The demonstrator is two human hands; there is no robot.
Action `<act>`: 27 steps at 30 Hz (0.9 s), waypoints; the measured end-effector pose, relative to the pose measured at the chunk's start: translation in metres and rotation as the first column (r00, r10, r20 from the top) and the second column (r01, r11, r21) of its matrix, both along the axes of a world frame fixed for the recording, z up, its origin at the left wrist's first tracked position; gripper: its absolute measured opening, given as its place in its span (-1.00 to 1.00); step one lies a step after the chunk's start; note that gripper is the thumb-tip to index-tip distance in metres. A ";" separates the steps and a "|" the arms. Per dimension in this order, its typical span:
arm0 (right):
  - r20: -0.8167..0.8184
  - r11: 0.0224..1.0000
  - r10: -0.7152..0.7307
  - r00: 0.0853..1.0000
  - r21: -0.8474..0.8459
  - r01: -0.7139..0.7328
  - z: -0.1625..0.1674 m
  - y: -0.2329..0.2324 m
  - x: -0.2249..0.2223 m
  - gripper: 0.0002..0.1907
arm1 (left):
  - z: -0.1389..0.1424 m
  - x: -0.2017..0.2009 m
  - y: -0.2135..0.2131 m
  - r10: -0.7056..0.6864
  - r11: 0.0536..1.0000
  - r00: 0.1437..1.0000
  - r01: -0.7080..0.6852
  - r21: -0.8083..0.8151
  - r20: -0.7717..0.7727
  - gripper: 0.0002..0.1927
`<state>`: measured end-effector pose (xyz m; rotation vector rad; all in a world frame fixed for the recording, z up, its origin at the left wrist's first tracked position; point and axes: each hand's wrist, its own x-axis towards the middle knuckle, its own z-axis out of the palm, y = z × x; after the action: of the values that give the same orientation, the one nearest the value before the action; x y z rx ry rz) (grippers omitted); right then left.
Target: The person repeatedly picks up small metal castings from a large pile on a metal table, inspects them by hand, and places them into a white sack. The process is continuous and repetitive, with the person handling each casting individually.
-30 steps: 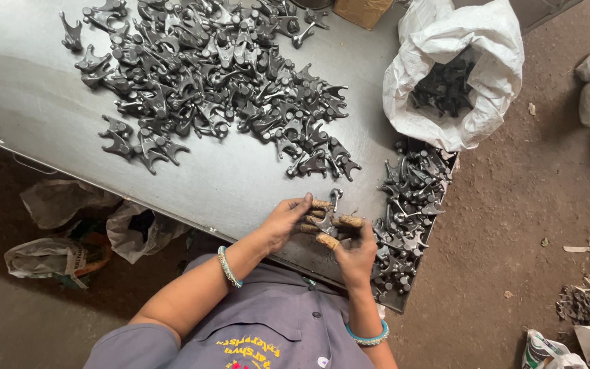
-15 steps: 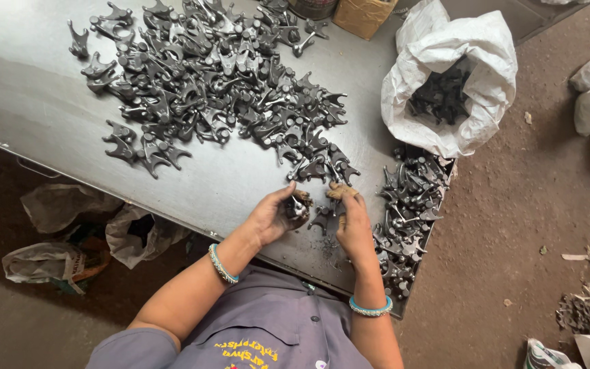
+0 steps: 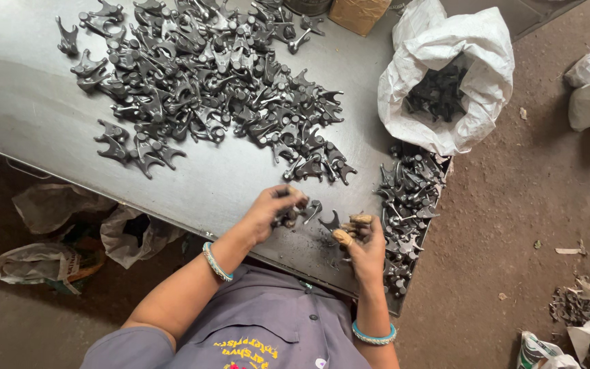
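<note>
Left hand [image 3: 273,208] curled around a dark forging [image 3: 288,217]; right hand [image 3: 363,240], fingers bent, beside another forging [image 3: 329,221] on the table [image 3: 29,109].

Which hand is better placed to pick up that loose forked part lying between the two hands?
Probably the right hand: the forked part lies beside its fingertips, while the left hand already grips another piece.
</note>
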<state>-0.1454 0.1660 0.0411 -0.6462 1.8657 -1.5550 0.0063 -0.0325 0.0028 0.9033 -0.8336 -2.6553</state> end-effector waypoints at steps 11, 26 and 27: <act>0.515 0.995 -0.023 0.857 -0.069 0.068 -0.019 0.011 0.003 -0.68 | 0.007 -0.011 0.036 -0.133 0.735 0.987 0.159 -0.659 0.090 -0.72; 0.462 0.997 -0.072 0.884 0.023 0.069 -0.004 -0.003 0.009 -0.75 | -0.003 -0.009 0.044 -0.196 0.854 0.975 0.221 -0.470 0.101 -0.67; 0.358 1.000 0.019 0.934 -0.011 -0.017 0.002 -0.002 0.013 -0.77 | -0.002 -0.010 0.043 -0.186 0.871 0.974 0.224 -0.437 0.128 -0.65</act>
<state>-0.1322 0.1640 0.0431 -0.3507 1.5758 -1.5495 -0.0033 0.0107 0.0009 0.8400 -1.5631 -2.4271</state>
